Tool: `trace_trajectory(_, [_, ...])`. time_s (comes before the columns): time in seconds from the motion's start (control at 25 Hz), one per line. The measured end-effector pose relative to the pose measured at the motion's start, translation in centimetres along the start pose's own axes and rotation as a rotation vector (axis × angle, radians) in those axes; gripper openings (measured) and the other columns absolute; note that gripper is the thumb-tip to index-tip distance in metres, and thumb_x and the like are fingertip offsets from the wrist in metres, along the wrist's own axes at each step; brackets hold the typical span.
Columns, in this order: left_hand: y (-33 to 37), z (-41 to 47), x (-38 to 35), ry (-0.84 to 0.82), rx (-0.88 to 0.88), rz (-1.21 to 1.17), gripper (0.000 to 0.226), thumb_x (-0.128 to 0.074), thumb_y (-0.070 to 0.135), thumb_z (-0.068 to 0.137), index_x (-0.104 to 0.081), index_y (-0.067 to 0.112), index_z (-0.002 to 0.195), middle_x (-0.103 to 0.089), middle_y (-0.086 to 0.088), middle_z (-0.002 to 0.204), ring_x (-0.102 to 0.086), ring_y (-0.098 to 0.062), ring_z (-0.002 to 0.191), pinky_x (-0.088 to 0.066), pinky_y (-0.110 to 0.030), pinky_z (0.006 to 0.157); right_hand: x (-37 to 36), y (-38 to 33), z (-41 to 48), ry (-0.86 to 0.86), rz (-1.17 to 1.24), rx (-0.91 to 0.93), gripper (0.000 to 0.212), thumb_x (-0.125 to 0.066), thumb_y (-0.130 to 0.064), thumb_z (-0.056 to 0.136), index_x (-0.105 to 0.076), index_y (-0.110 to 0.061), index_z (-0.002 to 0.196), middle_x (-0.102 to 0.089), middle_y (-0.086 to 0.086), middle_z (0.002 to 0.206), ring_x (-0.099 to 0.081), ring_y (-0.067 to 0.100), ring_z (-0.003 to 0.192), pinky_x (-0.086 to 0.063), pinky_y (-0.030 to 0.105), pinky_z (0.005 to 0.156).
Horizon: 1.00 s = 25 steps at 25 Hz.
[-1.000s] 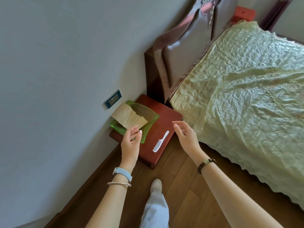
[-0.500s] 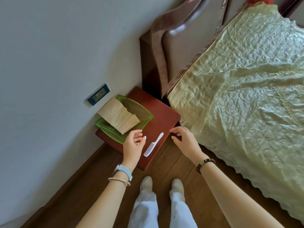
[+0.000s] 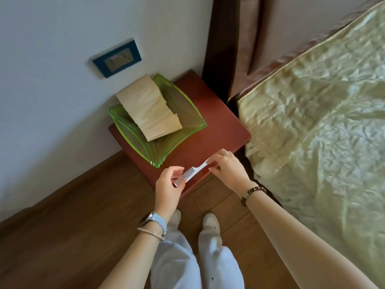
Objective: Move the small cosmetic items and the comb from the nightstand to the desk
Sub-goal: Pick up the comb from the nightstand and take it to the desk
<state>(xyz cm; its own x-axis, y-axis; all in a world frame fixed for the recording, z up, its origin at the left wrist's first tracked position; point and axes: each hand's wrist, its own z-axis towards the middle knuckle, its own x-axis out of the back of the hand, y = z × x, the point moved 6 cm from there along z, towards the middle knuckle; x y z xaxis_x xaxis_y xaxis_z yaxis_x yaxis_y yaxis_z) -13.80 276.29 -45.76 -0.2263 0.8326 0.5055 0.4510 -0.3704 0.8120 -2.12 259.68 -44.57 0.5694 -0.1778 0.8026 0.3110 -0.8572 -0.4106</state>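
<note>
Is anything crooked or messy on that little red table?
Yes. The green dish sits turned cornerwise and seems to hang over the left edge of the nightstand. The folded brown paper in it pokes out past the rim toward the wall. Nothing looks spilled or broken.

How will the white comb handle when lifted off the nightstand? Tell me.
Probably light: the thin comb is pinched at its ends by the left hand and right hand. Likely stiff: it runs straight between them. Its narrow, smooth-looking handle might slip.
</note>
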Motion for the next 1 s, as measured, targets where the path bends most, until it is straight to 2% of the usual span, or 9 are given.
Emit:
trace_trajectory(0.2, [-4.4, 0.6, -2.7, 0.099, -0.031, 0.164, 0.034, -0.078, 0.008, 0.078, -0.067, 0.016, 0.109, -0.063, 0.004, 0.104, -0.059, -0.01, 0.099, -0.045, -0.007, 0.076, -4.8, 1.7, 3.2, -0.02, -0.129, 0.122, 0.029, -0.067, -0.026, 0.092, -0.065, -0.026, 0.12, -0.056, 0.0, 0.126, -0.051, 0.022, 0.106, -0.045, 0.034, 0.089])
trace_trajectory(0.32, [-5.9, 1.1, -3.0, 0.15, 0.021, 0.235, 0.037, -0.082, 0.015, 0.075, -0.067, 0.016, 0.108, -0.063, 0.002, 0.104, -0.056, -0.014, 0.099, -0.044, -0.018, 0.079, -5.2, 2.1, 4.0, 0.071, -0.205, 0.188, 0.027, -0.074, -0.023, 0.086, -0.068, -0.025, 0.113, -0.059, 0.002, 0.12, -0.053, 0.023, 0.1, -0.046, 0.035, 0.085])
trace_trajectory(0.48, [-6.5, 1.5, -3.2, 0.175, 0.053, 0.298, 0.041, -0.087, 0.019, 0.068, -0.068, 0.016, 0.104, -0.061, 0.001, 0.102, -0.052, -0.015, 0.096, -0.041, -0.023, 0.078, -5.4, 2.1, 4.9, 0.12, -0.219, 0.233, 0.026, -0.085, -0.021, 0.074, -0.07, -0.023, 0.096, -0.062, 0.002, 0.102, -0.055, 0.024, 0.087, -0.048, 0.035, 0.073])
trace_trajectory(0.64, [-6.9, 1.4, -3.5, 0.163, 0.09, 0.301, 0.036, -0.087, 0.018, 0.067, -0.069, 0.016, 0.098, -0.06, 0.002, 0.099, -0.049, -0.016, 0.093, -0.047, -0.029, 0.078, -5.6, 1.7, 5.4, 0.124, -0.264, 0.243, 0.026, -0.088, -0.022, 0.071, -0.07, -0.024, 0.09, -0.062, 0.0, 0.095, -0.053, 0.023, 0.082, -0.047, 0.033, 0.068])
trace_trajectory(0.8, [-7.0, 1.6, -3.5, 0.163, 0.116, 0.287, 0.034, -0.087, 0.016, 0.067, -0.068, 0.017, 0.095, -0.056, 0.006, 0.094, -0.048, -0.015, 0.091, -0.041, -0.026, 0.075, -5.8, 1.4, 5.7, 0.121, -0.353, 0.247, 0.024, -0.086, -0.025, 0.071, -0.068, -0.026, 0.086, -0.062, -0.002, 0.091, -0.053, 0.021, 0.081, -0.042, 0.031, 0.066])
trace_trajectory(0.92, [-6.7, 1.6, -3.3, 0.171, 0.112, 0.245, 0.027, -0.085, 0.014, 0.07, -0.063, 0.021, 0.084, -0.059, 0.01, 0.085, -0.053, -0.015, 0.084, -0.043, -0.028, 0.073, -6.1, 1.4, 5.8, 0.108, -0.385, 0.251, 0.022, -0.085, -0.029, 0.073, -0.066, -0.026, 0.084, -0.063, -0.005, 0.087, -0.054, 0.02, 0.082, -0.043, 0.031, 0.066])
trace_trajectory(1.0, [-6.5, 1.7, -3.1, 0.173, 0.102, 0.19, 0.024, -0.083, 0.014, 0.073, -0.061, 0.023, 0.077, -0.063, 0.013, 0.078, -0.059, -0.01, 0.078, -0.046, -0.024, 0.07, -6.0, 1.5, 5.5, 0.105, -0.359, 0.244, 0.02, -0.082, -0.027, 0.077, -0.065, -0.026, 0.086, -0.064, -0.007, 0.086, -0.054, 0.02, 0.084, -0.043, 0.03, 0.068])
